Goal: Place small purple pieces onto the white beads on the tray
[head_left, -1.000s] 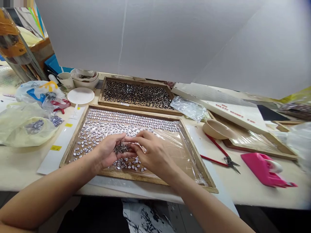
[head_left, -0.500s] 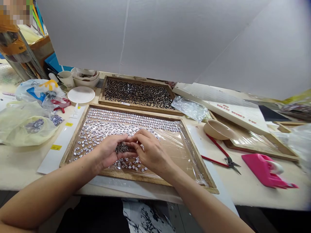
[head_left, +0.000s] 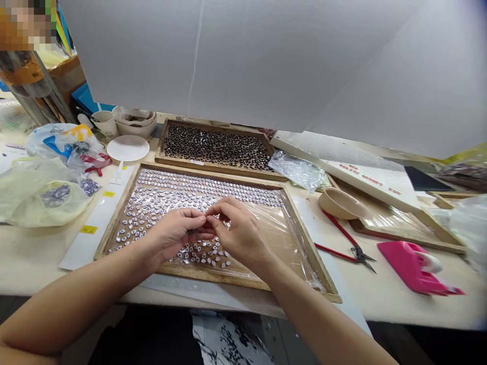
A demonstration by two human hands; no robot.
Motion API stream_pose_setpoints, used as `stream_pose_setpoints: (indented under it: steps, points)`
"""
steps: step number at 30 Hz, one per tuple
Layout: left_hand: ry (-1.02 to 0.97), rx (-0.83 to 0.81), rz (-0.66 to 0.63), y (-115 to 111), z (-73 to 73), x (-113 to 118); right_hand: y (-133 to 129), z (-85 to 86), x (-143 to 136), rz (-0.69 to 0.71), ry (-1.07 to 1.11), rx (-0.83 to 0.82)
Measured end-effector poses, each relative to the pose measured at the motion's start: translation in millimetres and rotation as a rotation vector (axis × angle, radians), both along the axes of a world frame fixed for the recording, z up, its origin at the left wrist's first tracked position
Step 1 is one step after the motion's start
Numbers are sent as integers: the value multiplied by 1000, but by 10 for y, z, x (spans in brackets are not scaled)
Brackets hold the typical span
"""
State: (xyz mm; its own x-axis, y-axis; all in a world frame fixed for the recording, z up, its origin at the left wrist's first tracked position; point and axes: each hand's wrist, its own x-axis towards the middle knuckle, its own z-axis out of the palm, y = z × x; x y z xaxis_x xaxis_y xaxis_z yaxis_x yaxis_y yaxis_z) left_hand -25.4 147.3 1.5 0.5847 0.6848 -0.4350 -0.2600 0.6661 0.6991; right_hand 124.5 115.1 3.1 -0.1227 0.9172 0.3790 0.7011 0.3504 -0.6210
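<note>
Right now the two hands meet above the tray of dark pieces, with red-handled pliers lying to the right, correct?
Not quite: the head view shows the left hand and right hand meeting above the front tray, which holds pale pieces. The rest is right.

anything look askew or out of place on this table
The round tan bowl looks tilted, overlapping one handle of the red-handled metal pliers. In the nearer brown wooden-framed tray, small silvery pieces form neat far rows but lie scattered nearer.

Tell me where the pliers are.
In the head view, the red-handled pliers lie right of centre, between the near wooden tray and the pink tape dispenser, in front of the tan bowl.
</note>
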Motion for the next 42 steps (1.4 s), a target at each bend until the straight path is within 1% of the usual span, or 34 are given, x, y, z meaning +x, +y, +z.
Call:
stream_pose_setpoints:
  steps: [11,17,23,31,42]
  points:
    - [5,-17,19,-10,26,12,-39,-36,-16,-63,126,-27]
    - [9,-46,76,-18,28,35,-37,-90,-42,-87,162,-43]
    - [-50,-21,113,-17,4,16,-36,-105,-98,-116,150,32]
    - [-52,-29,139,-25,-11,18,-34,-134,-104,-114,155,63]
    - [-61,-12,131,-24,-29,19,-28,-94,-91,-98,208,13]
